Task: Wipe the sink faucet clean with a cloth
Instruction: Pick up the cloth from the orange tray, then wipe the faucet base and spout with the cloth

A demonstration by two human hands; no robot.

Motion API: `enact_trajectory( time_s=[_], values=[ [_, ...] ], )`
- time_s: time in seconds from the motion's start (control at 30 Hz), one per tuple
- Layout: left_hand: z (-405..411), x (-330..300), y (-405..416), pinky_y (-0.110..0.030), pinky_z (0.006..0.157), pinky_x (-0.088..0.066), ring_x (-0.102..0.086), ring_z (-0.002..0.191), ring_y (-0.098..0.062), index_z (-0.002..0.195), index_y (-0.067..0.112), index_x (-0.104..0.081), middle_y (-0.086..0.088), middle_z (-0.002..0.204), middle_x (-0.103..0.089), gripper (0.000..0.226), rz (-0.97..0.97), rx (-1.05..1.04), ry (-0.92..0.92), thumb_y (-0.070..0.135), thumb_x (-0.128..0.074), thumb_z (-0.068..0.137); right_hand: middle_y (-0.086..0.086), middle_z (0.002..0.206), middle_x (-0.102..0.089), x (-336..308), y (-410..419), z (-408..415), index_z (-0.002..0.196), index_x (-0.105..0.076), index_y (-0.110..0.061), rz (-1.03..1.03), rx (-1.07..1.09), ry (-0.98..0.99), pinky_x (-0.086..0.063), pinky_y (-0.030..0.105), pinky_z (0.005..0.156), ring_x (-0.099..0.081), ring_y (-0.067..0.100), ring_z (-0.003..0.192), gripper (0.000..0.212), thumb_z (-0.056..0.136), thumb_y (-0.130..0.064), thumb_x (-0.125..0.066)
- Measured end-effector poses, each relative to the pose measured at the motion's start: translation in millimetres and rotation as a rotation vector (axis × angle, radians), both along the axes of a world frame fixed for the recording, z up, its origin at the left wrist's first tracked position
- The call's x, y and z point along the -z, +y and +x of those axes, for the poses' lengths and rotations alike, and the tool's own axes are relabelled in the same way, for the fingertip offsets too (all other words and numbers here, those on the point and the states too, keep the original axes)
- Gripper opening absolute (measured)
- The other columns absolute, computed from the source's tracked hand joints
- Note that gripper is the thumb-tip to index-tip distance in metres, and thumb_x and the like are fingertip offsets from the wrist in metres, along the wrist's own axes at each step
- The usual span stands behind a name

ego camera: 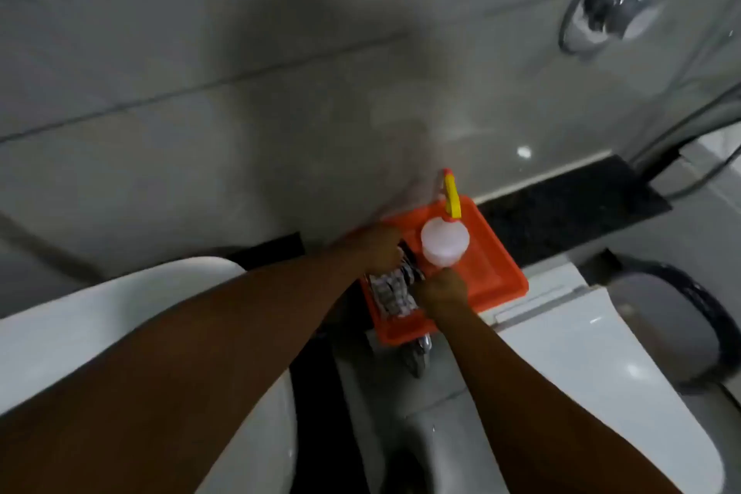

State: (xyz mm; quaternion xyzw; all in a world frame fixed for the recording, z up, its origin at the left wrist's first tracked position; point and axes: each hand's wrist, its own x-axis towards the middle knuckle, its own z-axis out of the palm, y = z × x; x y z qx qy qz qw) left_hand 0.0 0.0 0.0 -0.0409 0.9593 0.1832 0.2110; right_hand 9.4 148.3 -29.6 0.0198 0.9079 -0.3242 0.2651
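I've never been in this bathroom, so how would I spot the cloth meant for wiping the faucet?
Find the bright orange tray against the tiled wall, just above the chrome faucet. The cloth lies at the tray's left end, with the left hand and right hand both on it. Its dark-and-white check pattern sets it apart from the plain white spray bottle with the yellow trigger beside it.

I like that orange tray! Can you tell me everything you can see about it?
The tray is bright orange, looks like plastic, and is rectangular with a low raised rim. It sits tilted in the picture, above the shiny faucet. A spray bottle stands in it beside a checked cloth. The left hand and right hand are on the cloth.
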Motion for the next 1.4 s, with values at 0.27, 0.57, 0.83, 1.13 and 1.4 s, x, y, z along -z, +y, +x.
enact_trajectory(
  time_s=[0.27, 0.57, 0.83, 1.13, 1.4],
  values=[
    [-36, 64, -5, -0.045, 0.093, -0.053, -0.061, 0.1, -0.033, 0.107, 0.002, -0.062, -0.018, 0.112, -0.065, 0.024, -0.066, -0.061, -0.219, 0.016, -0.057, 0.088, 0.024, 0.139, -0.05, 54, -14, -19, 0.138, -0.041, 0.006, 0.056, -0.097, -0.108, -0.044, 0.041, 0.107, -0.051, 0.037, 0.128, 0.058, 0.09, -0.019, -0.062],
    [-52, 66, -5, -0.032, 0.071, -0.052, -0.061, 0.077, -0.029, 0.064, 0.017, -0.05, -0.013, 0.085, -0.062, 0.015, 0.093, -0.258, -0.283, 0.027, -0.06, 0.07, 0.015, 0.121, -0.064, 65, -9, -41, 0.121, -0.058, -0.005, 0.018, -0.123, -0.196, -0.052, 0.03, 0.09, -0.062, 0.024, 0.103, 0.038, 0.087, -0.017, -0.069],
    [3, -63, -50, -0.027, 0.072, -0.056, -0.063, 0.09, -0.026, 0.098, 0.001, -0.068, -0.011, 0.096, -0.067, 0.016, 0.567, -0.601, -0.165, 0.006, -0.068, 0.082, -0.004, 0.073, -0.065, -38, -15, -36, 0.087, -0.07, -0.014, -0.342, -0.06, -0.153, -0.042, 0.008, 0.044, -0.06, 0.006, 0.064, 0.014, 0.081, -0.026, -0.076],
    [153, -239, -151, -0.057, 0.097, -0.052, -0.067, 0.107, -0.041, 0.122, -0.002, -0.062, -0.024, 0.119, -0.068, 0.052, 0.863, -0.855, 0.028, 0.014, -0.079, 0.075, 0.026, 0.088, -0.073, -228, -121, 46, 0.095, -0.07, -0.001, -0.693, -0.135, -0.108, -0.047, 0.027, 0.062, -0.06, 0.027, 0.069, 0.018, 0.079, -0.002, -0.063],
    [289, -325, -226, -0.033, 0.056, -0.059, -0.069, 0.055, -0.025, 0.068, 0.005, -0.063, -0.013, 0.065, -0.07, 0.022, 0.608, -0.992, 0.383, 0.016, -0.081, 0.074, 0.027, 0.108, -0.072, -323, -211, 141, 0.115, -0.064, 0.008, -0.757, -0.455, -0.328, -0.061, 0.045, 0.079, -0.073, 0.036, 0.09, 0.034, 0.082, 0.004, -0.07]
  ],
)
